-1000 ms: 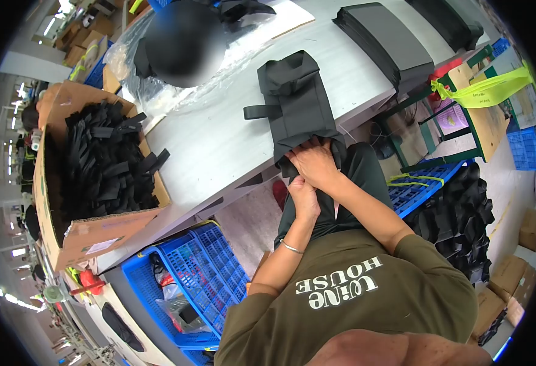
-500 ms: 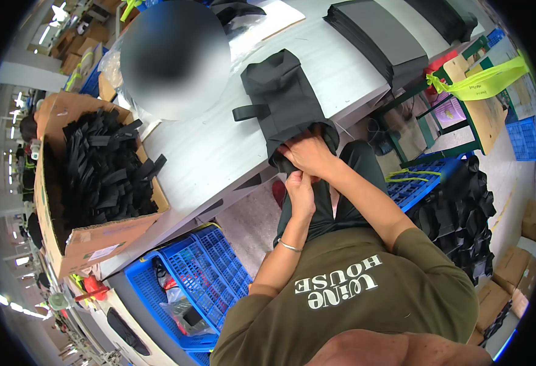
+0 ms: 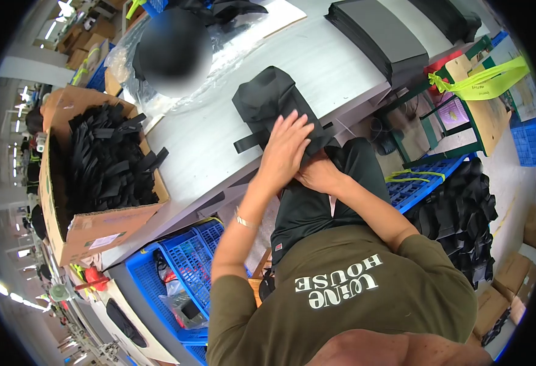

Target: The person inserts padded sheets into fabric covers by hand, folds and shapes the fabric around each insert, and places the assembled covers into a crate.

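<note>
A black fabric bag [image 3: 268,91] lies over the table's near edge, its open end towards my lap. A black strap [image 3: 249,143] sticks out from its left side. My left hand [image 3: 289,143] rests on top of the bag near that end, fingers stretched out and flat on the cloth. Below it, my right hand [image 3: 321,174] is at the bag's mouth, just above my thighs. The bag and my left hand hide its fingers, so I cannot tell how they are closed.
On the left stands a cardboard box [image 3: 112,222] full of black strips. Stacked black and grey pieces [image 3: 377,33] lie at the table's far right. Blue crates [image 3: 143,268] sit below left. A heap of black items [image 3: 454,219] is on the right, near a wooden-topped stool [image 3: 484,116].
My left hand has moved from beneath the bag's mouth up onto its top, and its fingers have spread. The bag has shifted slightly towards me. My right hand is now lower and more hidden.
</note>
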`<state>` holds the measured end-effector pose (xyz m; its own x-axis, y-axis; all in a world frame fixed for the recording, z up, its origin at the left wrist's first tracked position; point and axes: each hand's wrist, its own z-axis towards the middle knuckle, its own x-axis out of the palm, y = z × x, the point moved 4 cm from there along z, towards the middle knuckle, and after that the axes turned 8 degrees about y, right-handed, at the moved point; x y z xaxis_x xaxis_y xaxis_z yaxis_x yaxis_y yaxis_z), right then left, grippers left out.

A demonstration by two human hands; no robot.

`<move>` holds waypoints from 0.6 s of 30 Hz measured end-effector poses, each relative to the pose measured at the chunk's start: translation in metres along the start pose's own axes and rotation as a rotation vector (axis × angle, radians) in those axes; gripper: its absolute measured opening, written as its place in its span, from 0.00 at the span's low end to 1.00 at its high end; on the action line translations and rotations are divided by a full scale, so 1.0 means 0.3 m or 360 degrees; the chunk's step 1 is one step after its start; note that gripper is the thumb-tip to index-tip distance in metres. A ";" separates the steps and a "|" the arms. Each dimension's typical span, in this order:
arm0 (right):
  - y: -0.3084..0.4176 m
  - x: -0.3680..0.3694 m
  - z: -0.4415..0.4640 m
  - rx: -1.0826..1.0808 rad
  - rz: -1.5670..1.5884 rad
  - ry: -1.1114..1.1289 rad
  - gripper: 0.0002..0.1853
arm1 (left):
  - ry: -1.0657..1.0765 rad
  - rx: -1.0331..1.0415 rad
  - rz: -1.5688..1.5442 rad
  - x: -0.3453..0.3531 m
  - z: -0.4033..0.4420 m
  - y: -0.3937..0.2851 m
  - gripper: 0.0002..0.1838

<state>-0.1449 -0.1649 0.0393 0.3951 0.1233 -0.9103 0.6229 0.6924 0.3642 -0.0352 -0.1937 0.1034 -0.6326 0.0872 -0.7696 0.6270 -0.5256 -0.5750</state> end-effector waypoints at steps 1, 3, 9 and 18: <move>0.004 -0.004 -0.005 -0.0074 -0.0011 -0.0150 0.17 | 0.0169 -0.0036 0.0108 0.036 0.034 0.070 0.20; 0.005 0.002 0.000 0.0026 0.0128 0.0203 0.15 | 0.0304 -0.0123 0.0242 0.052 0.086 0.143 0.25; 0.014 0.003 0.011 0.0090 0.0177 0.0234 0.14 | -0.0173 -0.0374 0.0550 0.043 0.186 0.301 0.34; 0.016 0.063 -0.044 -0.0077 0.0030 -0.0032 0.12 | -0.0528 -0.0540 -0.0010 -0.130 0.229 0.323 0.19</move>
<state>-0.1432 -0.1499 0.0214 0.4203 0.1227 -0.8990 0.5818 0.7238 0.3709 0.0189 -0.3062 0.0967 -0.7133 -0.2144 -0.6673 0.7009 -0.2151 -0.6801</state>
